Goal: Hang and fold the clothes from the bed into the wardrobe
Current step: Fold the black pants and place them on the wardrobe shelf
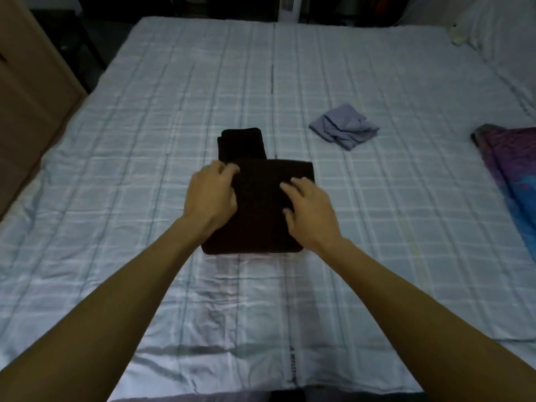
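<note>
**Two hands on a part-folded garment, head view.** I am reading the left hand [213, 195] as gripping: its fingers [230, 169] are curling round the far-left corner of the top fold of the dark garment [261, 224]. The right hand [309, 211] is lying on the same fold. Its fingers [290, 184] are spread and only slightly bent, pressing down and gripping nothing.

The garment is lying directly beneath both sets of fingers, on the bed [145, 111]. Its long axis is running straight away from me, with a wide folded block under the palms and a narrower strip [240, 143] sticking out beyond the left fingertips. I am judging the next move by that strip. It is lying ahead of the left fingers and nearer to them than to the right, so folding it back over the block would likely fall to the left hand while the right is pinning the block flat.

Ahead and to the right of the right fingers, well apart from them, a crumpled grey-blue garment [345, 130] is lying unfolded. Farther right again, a purple-and-blue cloth [510, 169] is resting on the bed. Far to the left of the left fingers a brown wooden panel [29, 105] is showing; I cannot tell whether it is the wardrobe.
</note>
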